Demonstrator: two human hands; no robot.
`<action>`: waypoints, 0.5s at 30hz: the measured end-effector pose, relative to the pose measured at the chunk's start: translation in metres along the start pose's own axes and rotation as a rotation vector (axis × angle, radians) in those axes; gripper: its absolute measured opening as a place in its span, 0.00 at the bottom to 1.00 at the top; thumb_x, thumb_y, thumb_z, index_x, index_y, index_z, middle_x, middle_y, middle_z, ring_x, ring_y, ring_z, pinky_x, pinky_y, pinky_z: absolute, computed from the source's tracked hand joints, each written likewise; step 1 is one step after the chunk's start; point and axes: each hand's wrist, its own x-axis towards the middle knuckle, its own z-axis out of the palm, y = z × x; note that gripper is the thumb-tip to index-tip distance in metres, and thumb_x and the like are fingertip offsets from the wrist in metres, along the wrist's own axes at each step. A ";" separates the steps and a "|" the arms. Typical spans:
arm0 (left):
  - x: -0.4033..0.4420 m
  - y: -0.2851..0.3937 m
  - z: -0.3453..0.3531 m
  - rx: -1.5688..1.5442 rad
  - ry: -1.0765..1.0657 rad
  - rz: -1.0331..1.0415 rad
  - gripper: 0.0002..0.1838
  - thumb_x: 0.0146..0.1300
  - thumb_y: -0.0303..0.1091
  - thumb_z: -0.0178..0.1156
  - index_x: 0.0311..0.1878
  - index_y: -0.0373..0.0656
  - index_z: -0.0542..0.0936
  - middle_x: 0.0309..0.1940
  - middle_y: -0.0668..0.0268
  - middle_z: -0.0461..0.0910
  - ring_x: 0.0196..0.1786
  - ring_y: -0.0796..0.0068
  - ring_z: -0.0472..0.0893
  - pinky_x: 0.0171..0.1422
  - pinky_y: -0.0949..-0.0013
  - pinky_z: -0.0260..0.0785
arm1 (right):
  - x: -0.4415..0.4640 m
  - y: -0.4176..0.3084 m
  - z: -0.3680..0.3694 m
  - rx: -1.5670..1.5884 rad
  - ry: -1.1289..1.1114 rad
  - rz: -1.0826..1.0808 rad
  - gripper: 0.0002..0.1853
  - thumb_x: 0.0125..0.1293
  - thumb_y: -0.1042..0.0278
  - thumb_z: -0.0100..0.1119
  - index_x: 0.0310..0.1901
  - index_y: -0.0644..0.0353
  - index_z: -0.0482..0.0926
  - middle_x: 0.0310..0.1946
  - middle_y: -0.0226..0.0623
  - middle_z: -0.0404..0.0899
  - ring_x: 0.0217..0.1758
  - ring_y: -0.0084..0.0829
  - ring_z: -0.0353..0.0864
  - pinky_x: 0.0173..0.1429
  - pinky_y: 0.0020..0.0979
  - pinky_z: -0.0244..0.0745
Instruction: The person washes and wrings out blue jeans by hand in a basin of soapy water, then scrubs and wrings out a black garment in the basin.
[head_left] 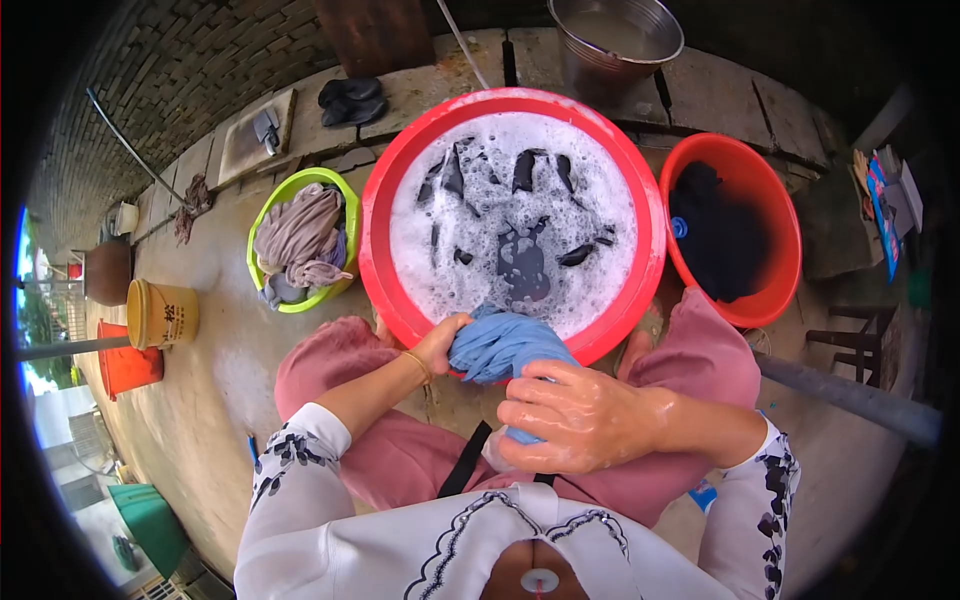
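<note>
A twisted blue cloth (505,345) lies over the near rim of a large red basin (377,215). My left hand (438,345) is closed on the cloth's left end, at the rim. Closer to my body, my wet right hand (575,415) wraps round the other part of it, and a bit of blue shows below the fingers. White suds (430,290) fill the basin, with dark cloth (525,265) poking through in several places. What kind of garment the blue cloth is, I cannot tell.
Left of the basin stands a green tub (352,215) of mauve laundry (298,232); on the right, a red-orange tub (790,250) holds dark clothing (715,235). A metal bucket (620,75) stands behind. Yellow (165,312) and orange (135,368) buckets are further left.
</note>
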 end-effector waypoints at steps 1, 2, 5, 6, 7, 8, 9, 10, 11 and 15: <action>0.000 -0.002 0.000 -0.116 0.005 0.047 0.17 0.56 0.42 0.52 0.40 0.38 0.78 0.38 0.61 0.81 0.40 0.68 0.80 0.50 0.63 0.73 | 0.000 0.001 0.000 -0.012 0.043 0.015 0.09 0.45 0.68 0.62 0.31 0.54 0.76 0.31 0.35 0.72 0.36 0.35 0.76 0.44 0.38 0.73; 0.000 -0.003 0.000 -0.233 0.011 0.094 0.18 0.56 0.41 0.51 0.42 0.36 0.77 0.39 0.59 0.81 0.39 0.66 0.81 0.49 0.63 0.73 | -0.002 0.005 -0.005 -0.007 0.042 0.017 0.09 0.45 0.68 0.62 0.31 0.54 0.76 0.31 0.35 0.72 0.36 0.35 0.76 0.44 0.38 0.73; -0.011 0.003 0.004 -0.398 -0.032 0.243 0.19 0.56 0.40 0.50 0.44 0.35 0.77 0.39 0.58 0.81 0.39 0.65 0.81 0.49 0.63 0.74 | -0.013 0.027 -0.026 -0.120 0.121 0.093 0.09 0.46 0.67 0.65 0.29 0.55 0.76 0.33 0.37 0.74 0.37 0.35 0.77 0.49 0.41 0.73; -0.017 0.009 0.006 -0.398 -0.035 0.238 0.19 0.56 0.40 0.50 0.44 0.35 0.77 0.39 0.58 0.81 0.39 0.65 0.81 0.49 0.63 0.74 | -0.019 0.036 -0.033 -0.088 0.217 0.203 0.10 0.45 0.67 0.66 0.30 0.57 0.76 0.34 0.39 0.75 0.38 0.37 0.77 0.50 0.40 0.73; -0.022 0.017 0.007 -0.437 -0.037 0.320 0.18 0.56 0.40 0.50 0.42 0.35 0.77 0.39 0.58 0.80 0.39 0.65 0.80 0.48 0.63 0.73 | -0.024 0.043 -0.039 -0.059 0.313 0.314 0.12 0.44 0.67 0.67 0.30 0.59 0.76 0.35 0.42 0.76 0.39 0.38 0.77 0.50 0.39 0.72; -0.025 0.025 0.007 -0.479 -0.040 0.403 0.18 0.56 0.40 0.50 0.41 0.36 0.77 0.39 0.59 0.80 0.39 0.66 0.80 0.48 0.64 0.73 | -0.029 0.050 -0.041 0.000 0.469 0.382 0.11 0.45 0.70 0.67 0.31 0.60 0.75 0.34 0.41 0.76 0.37 0.37 0.77 0.49 0.39 0.72; -0.027 0.034 0.005 -0.485 0.009 0.492 0.13 0.57 0.38 0.50 0.36 0.39 0.76 0.34 0.61 0.79 0.37 0.68 0.79 0.46 0.66 0.72 | -0.034 0.058 -0.040 0.061 0.624 0.448 0.11 0.46 0.73 0.67 0.31 0.61 0.75 0.32 0.41 0.76 0.36 0.37 0.78 0.48 0.39 0.73; -0.030 0.041 0.006 -0.486 0.002 0.491 0.13 0.57 0.38 0.50 0.36 0.39 0.76 0.34 0.61 0.79 0.37 0.68 0.79 0.46 0.66 0.72 | -0.038 0.064 -0.038 0.054 0.620 0.449 0.11 0.46 0.73 0.67 0.31 0.61 0.75 0.32 0.41 0.76 0.36 0.37 0.78 0.48 0.39 0.73; -0.042 0.050 0.013 -0.451 0.038 0.648 0.10 0.57 0.36 0.49 0.33 0.40 0.76 0.32 0.63 0.78 0.36 0.70 0.78 0.45 0.67 0.71 | -0.041 0.072 -0.036 0.258 0.841 0.586 0.09 0.49 0.74 0.64 0.31 0.62 0.75 0.32 0.40 0.76 0.36 0.36 0.78 0.48 0.37 0.73; -0.073 0.073 0.018 -0.411 -0.057 0.906 0.07 0.58 0.32 0.49 0.29 0.42 0.74 0.29 0.66 0.76 0.33 0.74 0.77 0.42 0.70 0.70 | -0.054 0.096 -0.025 0.973 1.242 0.917 0.06 0.54 0.72 0.59 0.32 0.63 0.74 0.31 0.39 0.77 0.36 0.34 0.78 0.46 0.36 0.74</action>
